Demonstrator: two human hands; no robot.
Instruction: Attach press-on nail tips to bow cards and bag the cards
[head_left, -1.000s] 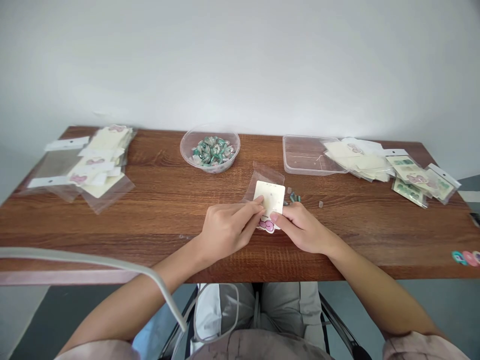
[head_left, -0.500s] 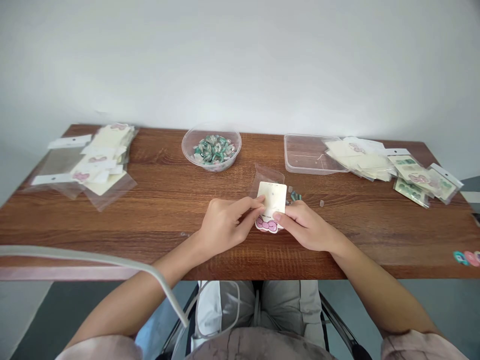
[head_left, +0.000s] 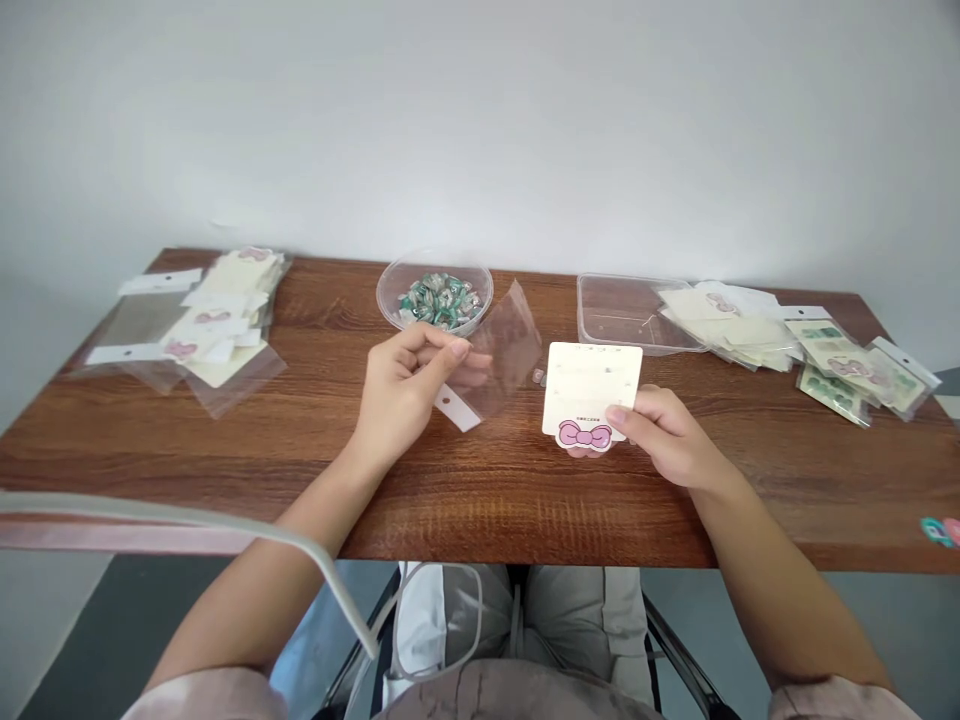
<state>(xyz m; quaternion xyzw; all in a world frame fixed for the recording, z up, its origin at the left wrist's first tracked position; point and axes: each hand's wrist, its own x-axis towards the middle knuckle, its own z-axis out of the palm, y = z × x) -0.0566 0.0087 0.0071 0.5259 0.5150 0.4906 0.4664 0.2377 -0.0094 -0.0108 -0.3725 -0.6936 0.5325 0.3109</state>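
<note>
Head view, looking down on a wooden table.

Left hand: pinching, thumb on top, fingers curled under, grasping a clear bag near its lower edge. Bag held just off the table, most of it sticking out past the fingertips, toward the right hand and tilted away. White header strip with punched hole, just below the thumb.

Right hand: grasping a cream card, thumb on the front near the lower right corner, fingertips showing behind the lower edge. Card upright-ish, face up, held off to the left of the palm. Pink bow on its lower edge, right above those fingertips. Card and bag apart, a narrow gap between the two hands' loads.

Tiny pinkish bit on the table, just past the bag's far edge.

Beyond the left hand: clear bowl of teal and silver charms. Farther left of that hand: loose pile of bags and cards.

Beyond the right hand: clear plastic tray. Right of the tray: cards, then filled packs. Far right of that hand, at the table's edge: pink and teal pieces, partly out of frame.
</note>
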